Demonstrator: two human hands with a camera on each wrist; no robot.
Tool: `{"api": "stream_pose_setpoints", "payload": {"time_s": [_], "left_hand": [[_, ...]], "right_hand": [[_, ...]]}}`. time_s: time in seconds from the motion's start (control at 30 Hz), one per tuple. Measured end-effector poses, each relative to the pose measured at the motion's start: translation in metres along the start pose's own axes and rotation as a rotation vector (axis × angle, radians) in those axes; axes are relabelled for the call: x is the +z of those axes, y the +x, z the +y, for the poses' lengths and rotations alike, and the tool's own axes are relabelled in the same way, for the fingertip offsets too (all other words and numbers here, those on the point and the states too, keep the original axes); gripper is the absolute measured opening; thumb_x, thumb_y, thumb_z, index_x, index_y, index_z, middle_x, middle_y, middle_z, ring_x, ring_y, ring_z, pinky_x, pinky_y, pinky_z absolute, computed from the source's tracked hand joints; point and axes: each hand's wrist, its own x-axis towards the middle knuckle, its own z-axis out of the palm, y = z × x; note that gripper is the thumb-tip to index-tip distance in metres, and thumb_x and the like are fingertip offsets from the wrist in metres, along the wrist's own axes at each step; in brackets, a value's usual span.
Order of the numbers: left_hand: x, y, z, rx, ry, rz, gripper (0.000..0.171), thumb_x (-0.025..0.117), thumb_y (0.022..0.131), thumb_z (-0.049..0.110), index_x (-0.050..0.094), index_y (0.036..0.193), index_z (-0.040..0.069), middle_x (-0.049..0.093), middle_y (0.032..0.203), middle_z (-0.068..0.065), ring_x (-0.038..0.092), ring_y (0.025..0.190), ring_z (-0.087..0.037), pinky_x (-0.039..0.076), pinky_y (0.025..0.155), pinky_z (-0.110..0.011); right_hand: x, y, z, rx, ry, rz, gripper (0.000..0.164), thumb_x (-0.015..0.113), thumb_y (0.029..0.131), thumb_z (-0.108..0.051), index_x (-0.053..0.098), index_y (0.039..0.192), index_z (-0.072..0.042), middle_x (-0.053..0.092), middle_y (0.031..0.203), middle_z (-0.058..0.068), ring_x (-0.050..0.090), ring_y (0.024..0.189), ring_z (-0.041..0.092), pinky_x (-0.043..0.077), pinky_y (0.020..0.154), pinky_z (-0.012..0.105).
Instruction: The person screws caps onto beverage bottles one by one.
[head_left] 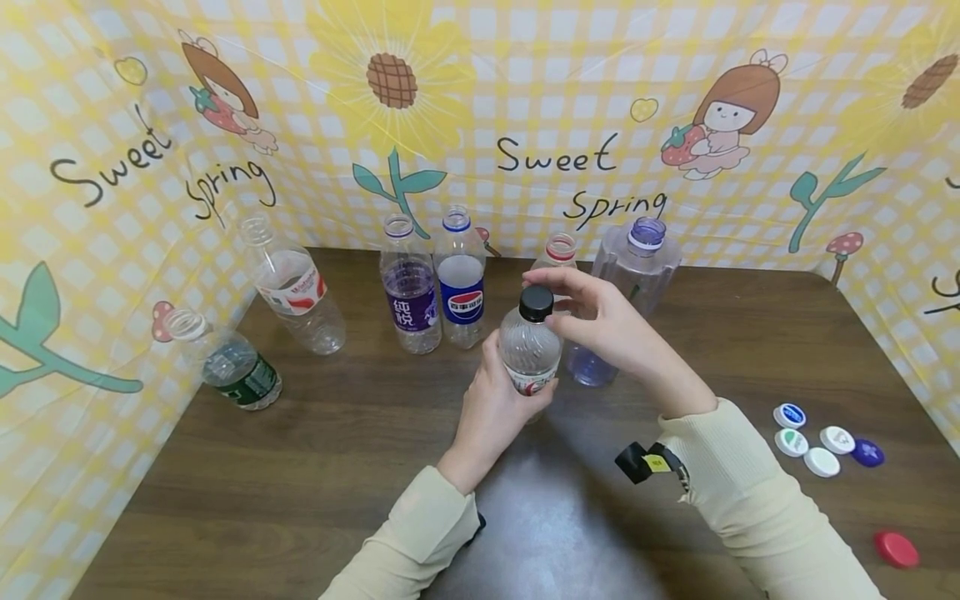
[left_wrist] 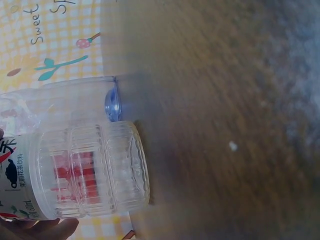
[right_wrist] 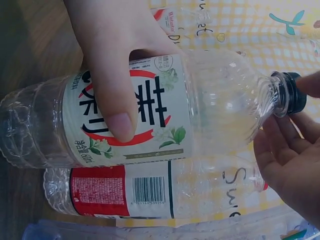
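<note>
A clear ribbed plastic bottle (head_left: 529, 343) with a white, red and black label stands in front of me, slightly tilted. My left hand (head_left: 491, 412) grips it around the label, and its thumb lies across the label (right_wrist: 162, 125) in the right wrist view. On the bottle's neck sits a black cap (head_left: 536, 303). My right hand (head_left: 603, 317) pinches this cap between thumb and fingers; the right wrist view shows the fingers around the black cap (right_wrist: 296, 94). Part of the bottle's lower end (left_wrist: 127, 170) shows in the left wrist view, close over the table.
Uncapped bottles stand around: a green-labelled one (head_left: 243, 375), a red-and-white-labelled one (head_left: 296, 292), a purple-labelled one (head_left: 411, 296), a Pepsi bottle (head_left: 462, 292), a red-necked one (head_left: 561, 247), and a large bluish one (head_left: 645, 267). Several loose caps (head_left: 822, 462) and a red cap (head_left: 896, 550) lie right.
</note>
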Motion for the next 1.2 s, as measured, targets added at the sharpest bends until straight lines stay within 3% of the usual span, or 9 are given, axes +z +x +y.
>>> {"api": "stream_pose_setpoints", "payload": {"time_s": [0.17, 0.4, 0.93, 1.2], "left_hand": [[0.0007, 0.0004, -0.0011, -0.011, -0.002, -0.004, 0.088, 0.079, 0.076, 0.033, 0.023, 0.141, 0.013, 0.055, 0.126, -0.017, 0.062, 0.106, -0.032, 0.053, 0.086, -0.049], [0.0016, -0.0002, -0.0009, 0.019, 0.01, 0.019, 0.087, 0.079, 0.075, 0.033, 0.025, 0.139, 0.011, 0.057, 0.123, -0.018, 0.063, 0.102, -0.032, 0.053, 0.083, -0.049], [0.0006, 0.0002, -0.0007, 0.006, 0.003, 0.021, 0.087, 0.079, 0.075, 0.034, 0.025, 0.14, 0.012, 0.057, 0.122, -0.017, 0.063, 0.102, -0.032, 0.053, 0.083, -0.049], [0.0016, -0.0001, -0.0018, 0.02, 0.01, 0.029, 0.088, 0.08, 0.074, 0.032, 0.025, 0.139, 0.01, 0.057, 0.121, -0.017, 0.064, 0.1, -0.031, 0.053, 0.08, -0.048]], "right_hand": [[-0.0016, -0.0028, 0.0002, 0.009, 0.024, -0.002, 0.045, 0.049, 0.088, -0.002, 0.052, 0.132, 0.0, 0.054, 0.134, 0.016, 0.059, 0.113, 0.027, 0.05, 0.095, 0.036], [-0.0032, -0.0041, 0.0015, 0.013, 0.004, 0.033, 0.04, 0.057, 0.089, -0.004, 0.055, 0.129, -0.001, 0.057, 0.129, 0.017, 0.06, 0.109, 0.023, 0.051, 0.089, 0.022], [-0.0004, -0.0005, 0.0013, 0.036, -0.018, 0.13, 0.038, 0.07, 0.082, -0.002, 0.06, 0.118, 0.003, 0.062, 0.118, 0.015, 0.062, 0.096, 0.014, 0.053, 0.077, 0.022], [-0.0014, 0.0, 0.0004, 0.032, -0.022, 0.086, 0.043, 0.068, 0.083, -0.002, 0.057, 0.124, 0.002, 0.059, 0.125, 0.017, 0.058, 0.102, 0.018, 0.05, 0.084, 0.022]]}}
